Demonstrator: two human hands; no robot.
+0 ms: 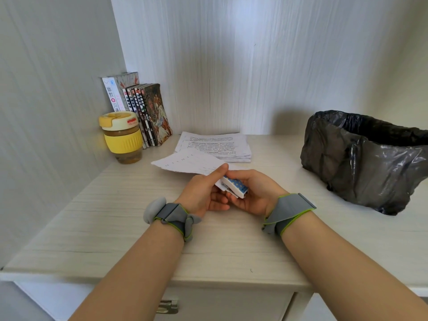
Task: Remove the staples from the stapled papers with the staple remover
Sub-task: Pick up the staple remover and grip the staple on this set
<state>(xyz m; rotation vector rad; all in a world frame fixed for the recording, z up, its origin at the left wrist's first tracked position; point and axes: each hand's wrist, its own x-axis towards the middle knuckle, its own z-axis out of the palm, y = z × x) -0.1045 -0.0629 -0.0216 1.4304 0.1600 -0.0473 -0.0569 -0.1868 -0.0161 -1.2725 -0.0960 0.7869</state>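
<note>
My left hand (203,193) pinches the near corner of a stapled set of papers (187,162), thumb on top, and holds the sheets lifted and fanned out to the left above the desk. My right hand (254,191) is closed around a small blue-and-white staple remover (235,186) with white dots. The tool's front end meets the paper corner right under my left thumb. The staple itself is hidden. A second pile of printed papers (217,144) lies flat on the desk behind the hands.
A yellow-lidded cup (121,136) and a row of books (143,112) stand at the back left corner. A bin lined with a black bag (366,156) sits on the desk at the right. Pale walls close in behind and to the left. The desk's front edge (162,278) has a drawer below it.
</note>
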